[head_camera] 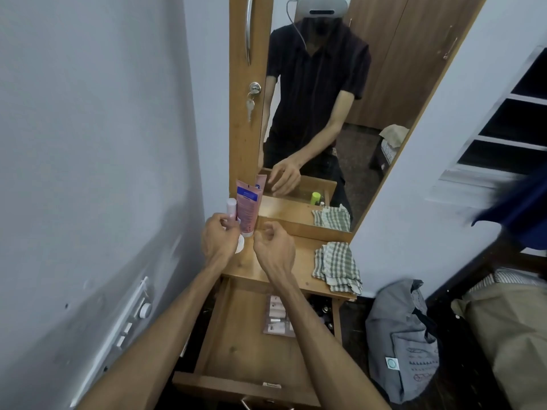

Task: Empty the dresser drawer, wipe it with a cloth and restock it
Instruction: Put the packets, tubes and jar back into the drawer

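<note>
The drawer (236, 350) stands pulled out under the dresser top (284, 261), with a few small pale packets (276, 318) lying near its back; their print is too small to read. On the top, the left hand (217, 239) grips a small pink bottle (231, 210) beside a standing pink tube (248, 207) with a blue label, unreadable. The right hand (273, 247) hovers loosely curled, holding nothing. A checked cloth (337, 266) lies crumpled at the right, by the mirror (384, 69).
</note>
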{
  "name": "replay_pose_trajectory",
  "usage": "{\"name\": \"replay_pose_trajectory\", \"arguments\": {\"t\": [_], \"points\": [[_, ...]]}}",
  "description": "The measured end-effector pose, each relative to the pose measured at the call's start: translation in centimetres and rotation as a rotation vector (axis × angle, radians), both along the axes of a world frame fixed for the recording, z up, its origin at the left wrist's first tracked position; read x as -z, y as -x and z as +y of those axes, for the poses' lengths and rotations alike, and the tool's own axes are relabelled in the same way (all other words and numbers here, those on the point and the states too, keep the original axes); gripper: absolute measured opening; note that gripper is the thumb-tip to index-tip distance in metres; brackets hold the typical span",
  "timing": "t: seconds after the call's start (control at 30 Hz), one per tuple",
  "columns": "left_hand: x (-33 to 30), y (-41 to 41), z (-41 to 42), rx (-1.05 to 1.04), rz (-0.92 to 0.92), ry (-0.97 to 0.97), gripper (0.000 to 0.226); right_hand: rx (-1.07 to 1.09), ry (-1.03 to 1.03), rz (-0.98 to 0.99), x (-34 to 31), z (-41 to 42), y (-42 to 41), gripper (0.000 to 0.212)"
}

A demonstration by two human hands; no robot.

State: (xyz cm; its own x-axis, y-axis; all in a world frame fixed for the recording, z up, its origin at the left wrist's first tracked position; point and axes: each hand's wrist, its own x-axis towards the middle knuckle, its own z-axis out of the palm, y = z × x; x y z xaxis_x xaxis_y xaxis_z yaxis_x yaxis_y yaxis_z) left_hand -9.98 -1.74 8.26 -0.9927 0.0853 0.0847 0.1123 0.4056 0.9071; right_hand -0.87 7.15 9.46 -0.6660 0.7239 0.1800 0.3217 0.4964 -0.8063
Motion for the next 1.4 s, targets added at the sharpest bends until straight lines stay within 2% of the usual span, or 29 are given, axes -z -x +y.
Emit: {"name": "replay_pose_trajectory", "arguments": {"t": [0.2,0.33,0.43,0.6,0.8,1.1,1.2,1.4], "points": [[-0.9,3.1,0.8,-0.003,-0.019,0.054,0.054,0.032,-0.028,0.061,-0.9,1.3,3.0,0.054],[-1.1,4.5,1.4,0.033,-0.001,0.060,0.064,0.021,-0.019,0.138,-2.0,1.8,4.8,0.050],[-1.3,5.0,1.8,0.060,0.017,0.097,0.058,-0.002,-0.012,0.170,-2.9,2.0,5.8,0.038],[-0.8,5.4,2.0,0.061,0.037,0.087,0.034,-0.010,-0.048,0.181,-3.1,2.3,7.0,0.014],[-0.2,5.6,1.8,0.057,0.054,0.072,0.033,-0.043,-0.075,0.227,-3.7,2.8,6.3,0.015],[-2.5,1.9,1.6,0.075,0.185,-0.108,0.023,-0.036,-0.094,0.382,-5.9,3.6,2.8,0.011],[-2.8,0.1,1.1,0.118,0.191,-0.167,0.019,-0.044,-0.074,0.394,-6.3,3.9,0.9,0.010],[-1.4,-3.7,-1.1,0.227,0.196,-0.167,0.015,-0.108,-0.084,0.346,-5.4,4.2,-3.6,0.008]]}}
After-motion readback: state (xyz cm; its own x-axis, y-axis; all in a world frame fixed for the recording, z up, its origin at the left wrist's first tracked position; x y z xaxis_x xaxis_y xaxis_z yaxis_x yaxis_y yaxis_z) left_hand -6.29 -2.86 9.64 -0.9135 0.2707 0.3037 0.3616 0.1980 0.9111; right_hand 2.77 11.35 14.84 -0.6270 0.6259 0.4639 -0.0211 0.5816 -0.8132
